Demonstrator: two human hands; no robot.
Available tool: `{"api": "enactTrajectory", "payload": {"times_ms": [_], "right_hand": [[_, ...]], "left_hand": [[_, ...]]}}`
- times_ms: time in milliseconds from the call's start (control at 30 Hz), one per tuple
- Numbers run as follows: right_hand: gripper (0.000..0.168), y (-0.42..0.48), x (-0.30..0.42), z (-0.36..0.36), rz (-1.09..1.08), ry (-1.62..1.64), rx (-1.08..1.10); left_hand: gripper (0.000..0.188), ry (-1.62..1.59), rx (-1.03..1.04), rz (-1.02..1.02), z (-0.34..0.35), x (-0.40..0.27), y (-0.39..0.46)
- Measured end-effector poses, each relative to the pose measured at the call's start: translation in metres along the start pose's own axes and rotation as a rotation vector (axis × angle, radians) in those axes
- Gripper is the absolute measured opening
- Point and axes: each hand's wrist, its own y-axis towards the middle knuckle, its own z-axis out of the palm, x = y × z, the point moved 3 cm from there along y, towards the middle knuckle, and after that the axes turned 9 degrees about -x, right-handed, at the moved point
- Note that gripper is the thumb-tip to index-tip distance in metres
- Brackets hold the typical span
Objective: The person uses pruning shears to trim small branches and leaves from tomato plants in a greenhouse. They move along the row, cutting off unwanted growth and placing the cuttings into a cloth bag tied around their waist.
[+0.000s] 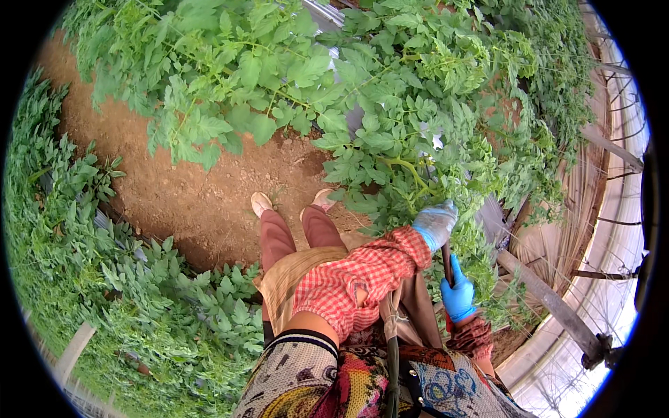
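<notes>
My left hand (pixel 437 222), in a blue glove with a greyish, soiled palm or back, reaches to the stems of a leafy green tomato plant (pixel 413 167); its fingers are curled, and what they hold is hidden. Just below it, a dark rod-like tool (pixel 447 264) runs down from near the left hand to my right hand (pixel 459 292). The right hand wears a bright blue glove, closed around the tool's lower part with one finger extended along it. Small yellow flowers (pixel 426 158) show among the leaves.
Rows of tomato plants (pixel 157 324) flank a bare soil path (pixel 172 193). Slanted posts (pixel 554 303), thin strings and a plastic sheet wall (pixel 590 251) stand at the right. Silvery mulch film (pixel 488 219) shows beneath foliage. A cloth bag (pixel 418 308) hangs at my front.
</notes>
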Motion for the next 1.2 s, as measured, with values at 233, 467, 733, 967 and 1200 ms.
{"api": "enactTrajectory", "payload": {"times_ms": [233,467,733,967,1200], "right_hand": [[0.062,-0.016,0.002,0.009,-0.003,0.061,-0.027],[0.060,-0.023,0.006,0.025,0.019,0.145,-0.026],[0.054,0.005,0.004,0.051,0.422,0.581,0.146],[0.024,0.102,-0.003,0.068,0.253,0.356,0.204],[0.025,0.157,-0.037,0.077,0.400,0.582,0.368]], "left_hand": [[0.040,0.014,0.057,-0.022,-0.013,-0.005,-0.008],[0.044,0.024,-0.031,-0.006,0.001,-0.001,-0.009],[0.050,0.062,-0.018,-0.005,0.003,-0.005,-0.009],[0.050,-0.021,0.018,-0.010,-0.007,-0.005,-0.016],[0.046,-0.129,-0.170,-0.079,-0.010,0.000,-0.033]]}}
